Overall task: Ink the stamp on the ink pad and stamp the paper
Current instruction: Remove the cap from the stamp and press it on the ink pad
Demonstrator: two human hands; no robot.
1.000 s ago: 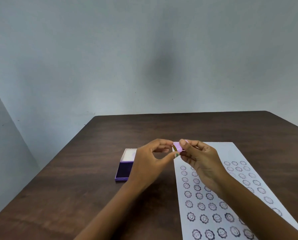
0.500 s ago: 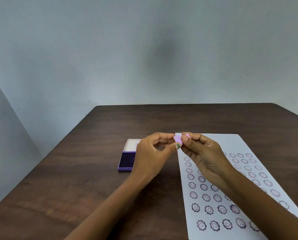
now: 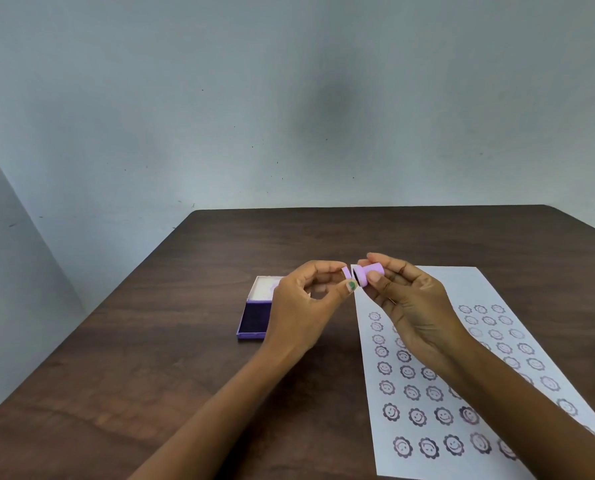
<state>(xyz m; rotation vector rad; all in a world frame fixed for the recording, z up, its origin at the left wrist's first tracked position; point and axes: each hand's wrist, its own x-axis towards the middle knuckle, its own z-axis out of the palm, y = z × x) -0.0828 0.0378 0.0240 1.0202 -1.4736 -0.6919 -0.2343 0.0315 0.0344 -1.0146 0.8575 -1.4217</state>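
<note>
My right hand [image 3: 410,306] pinches a small lilac stamp [image 3: 370,272] held sideways above the table, its dark inked face turned left. My left hand [image 3: 303,306] holds a thin lilac cap [image 3: 345,272] between thumb and fingers, a small gap away from the stamp's face. The open purple ink pad [image 3: 253,318] lies on the table behind my left hand, its white-lined lid flipped back. The white paper [image 3: 462,375] lies to the right, partly under my right forearm, and carries several rows of round smiley-flower prints.
A dark wooden table [image 3: 150,375] fills the lower view, its far edge meeting a plain pale wall [image 3: 289,98]. The table's left edge runs diagonally down to the lower left.
The cap has come off the stamp: my left hand drew it slightly left, exposing the dark stamp face. Both hands stayed above the top of the paper.
</note>
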